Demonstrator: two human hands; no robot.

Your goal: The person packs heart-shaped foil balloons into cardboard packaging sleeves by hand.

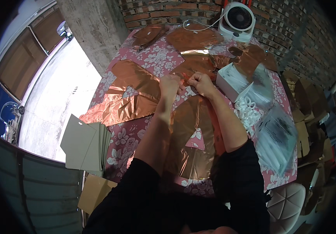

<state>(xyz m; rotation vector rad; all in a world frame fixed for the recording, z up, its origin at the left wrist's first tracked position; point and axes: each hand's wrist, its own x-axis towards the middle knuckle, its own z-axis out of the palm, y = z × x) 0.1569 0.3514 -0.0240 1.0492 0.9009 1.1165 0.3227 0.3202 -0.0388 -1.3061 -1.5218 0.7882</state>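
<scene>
My left hand (pixel 170 85) and my right hand (pixel 201 84) are close together above the middle of the table, both with curled fingers. What they pinch between their fingertips is too small to make out. Just beyond them lies shiny copper-coloured foil (pixel 194 67), reaching to the fingertips. Under my forearms, a copper foil sheet (pixel 187 117) lies flat with a triangular cutout through which the tablecloth shows. Left of my left hand is another crumpled copper foil sheet (pixel 133 105), with a similar opening.
A pink floral tablecloth (pixel 127 140) covers the table. On the right are an open white box (pixel 230 84), white cord (pixel 247 113) and clear plastic packets (pixel 277 138). Grey-green cardboard sheets (pixel 84 144) stand at the left edge. A white fan heater (pixel 238 21) is at the back.
</scene>
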